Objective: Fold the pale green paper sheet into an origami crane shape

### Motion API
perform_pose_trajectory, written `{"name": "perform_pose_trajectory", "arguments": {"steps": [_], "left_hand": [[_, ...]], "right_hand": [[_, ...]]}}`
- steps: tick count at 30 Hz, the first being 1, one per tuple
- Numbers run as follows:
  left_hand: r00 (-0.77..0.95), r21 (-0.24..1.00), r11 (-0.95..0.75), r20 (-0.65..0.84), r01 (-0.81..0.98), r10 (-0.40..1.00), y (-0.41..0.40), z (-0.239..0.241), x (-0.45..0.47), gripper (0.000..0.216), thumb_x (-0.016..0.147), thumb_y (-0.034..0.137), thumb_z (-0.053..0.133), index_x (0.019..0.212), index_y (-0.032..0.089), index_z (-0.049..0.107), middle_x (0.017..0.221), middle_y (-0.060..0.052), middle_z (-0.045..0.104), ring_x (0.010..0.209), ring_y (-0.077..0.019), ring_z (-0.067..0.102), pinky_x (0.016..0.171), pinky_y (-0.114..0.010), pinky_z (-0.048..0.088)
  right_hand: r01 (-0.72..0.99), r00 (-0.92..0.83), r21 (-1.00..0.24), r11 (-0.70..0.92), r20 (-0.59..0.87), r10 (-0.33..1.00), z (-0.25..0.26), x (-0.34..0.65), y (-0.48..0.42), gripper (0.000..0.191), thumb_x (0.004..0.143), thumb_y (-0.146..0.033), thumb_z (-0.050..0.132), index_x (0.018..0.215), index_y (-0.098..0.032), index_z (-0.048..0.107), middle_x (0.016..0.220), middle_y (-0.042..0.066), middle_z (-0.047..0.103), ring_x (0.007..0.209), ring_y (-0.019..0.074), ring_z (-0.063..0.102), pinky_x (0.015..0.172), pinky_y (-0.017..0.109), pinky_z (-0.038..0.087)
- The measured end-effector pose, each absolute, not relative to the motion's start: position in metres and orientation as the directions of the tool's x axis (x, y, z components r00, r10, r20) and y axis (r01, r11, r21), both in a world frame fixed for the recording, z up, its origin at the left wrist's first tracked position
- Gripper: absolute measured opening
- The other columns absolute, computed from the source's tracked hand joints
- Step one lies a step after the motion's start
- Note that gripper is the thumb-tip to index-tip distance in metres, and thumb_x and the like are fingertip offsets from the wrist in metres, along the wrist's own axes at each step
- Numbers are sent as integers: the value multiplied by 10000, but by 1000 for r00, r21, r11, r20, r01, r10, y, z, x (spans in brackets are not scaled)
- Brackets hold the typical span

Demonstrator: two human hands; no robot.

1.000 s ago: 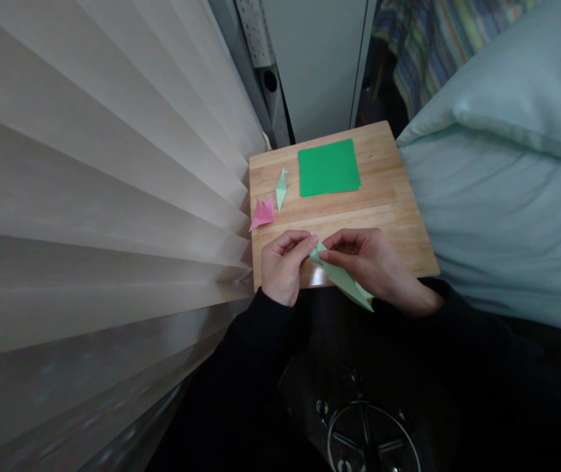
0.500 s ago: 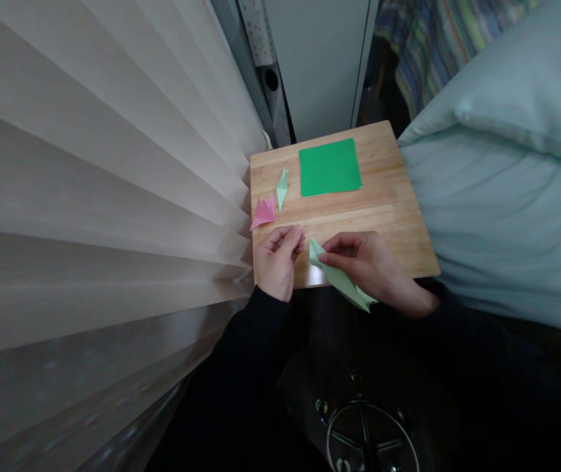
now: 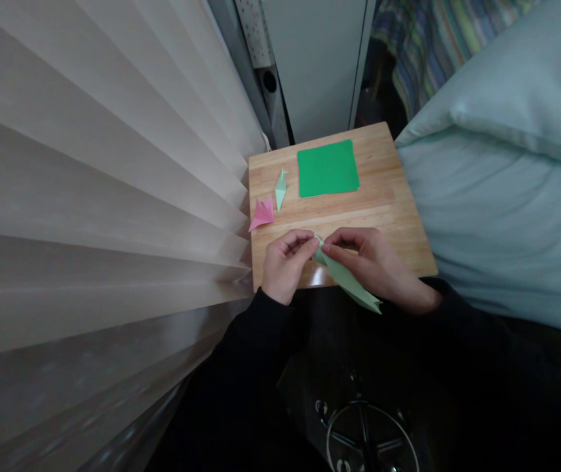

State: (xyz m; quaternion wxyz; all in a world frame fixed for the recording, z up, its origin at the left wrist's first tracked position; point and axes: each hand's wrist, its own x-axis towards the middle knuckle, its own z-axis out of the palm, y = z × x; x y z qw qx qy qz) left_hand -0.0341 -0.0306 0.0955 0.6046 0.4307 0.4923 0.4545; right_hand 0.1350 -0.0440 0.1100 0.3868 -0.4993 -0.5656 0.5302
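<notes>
Over the near edge of a small wooden board (image 3: 388, 210), both hands pinch one long, pale green folded paper piece (image 3: 347, 280). My left hand (image 3: 284, 264) grips its upper tip with thumb and fingers closed. My right hand (image 3: 376, 265) holds the same end from the right, and the paper's pointed tail slants down past the board's edge. Farther back on the board lie a small pale green folded piece (image 3: 280, 189), a pink folded piece (image 3: 263, 213) and a flat, dark green square sheet (image 3: 328, 168).
A pleated beige curtain (image 3: 103, 183) fills the left side up to the board's edge. A pale blue pillow and bedding (image 3: 501, 170) lie against the right. A grey cabinet (image 3: 310, 59) stands behind. Below my dark sleeves shows a chair base (image 3: 369, 439).
Half a second ago my left hand was off the pale green paper, a little to its left. It has come back and pinches the tip again.
</notes>
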Motion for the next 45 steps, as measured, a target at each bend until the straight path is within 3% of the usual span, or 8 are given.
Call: {"name": "perform_pose_trajectory", "arguments": {"steps": [8,19,31,36,40,45], "left_hand": [[167,926,307,-275,-217,947,-29,99,-34,259,702,381,891,736,180,732,677,14,633,623,-95,547,611,-232,425],[64,992,128,-129,18,990,-31,99,-34,196,752,342,863,722,186,749,666,4,672,609,-114,560,615,-255,439],[-1,972,196,-198,-128,980,-33,95,-31,291,784,340,812,607,188,639,588,26,551,584,-96,479,587,-247,379],[-8,969,171,-175,-180,985,-30,98,-35,233,819,370,781,706,185,698,666,7,620,630,-100,528,610,-239,398],[87,987,145,-139,-74,986,-31,98,-38,181,804,342,789,755,182,720,681,12,630,647,-110,546,631,-250,419],[85,993,120,-118,-11,989,-32,96,-38,152,798,309,790,766,178,719,671,19,626,628,-106,533,620,-249,404]], "right_hand": [[174,-267,-984,-22,-69,961,119,139,-44,232,933,-357,624,807,-198,736,786,15,748,766,182,668,730,318,511],[216,-222,-976,-14,-63,973,114,136,-45,184,908,-325,654,806,-195,735,788,24,761,765,191,684,725,321,515],[200,-275,-980,-9,-65,959,112,135,-46,158,905,-315,661,849,-202,757,825,27,776,781,195,691,744,332,522],[220,-272,-975,-32,-93,958,110,135,-45,151,901,-297,660,839,-193,750,809,28,770,768,191,681,723,324,511],[215,-250,-976,-38,-93,964,109,136,-44,150,896,-300,654,836,-191,739,801,29,766,769,191,679,716,320,508],[215,-246,-976,-27,-81,966,112,136,-44,141,889,-289,643,835,-190,727,782,28,754,753,190,674,708,319,497]]}}
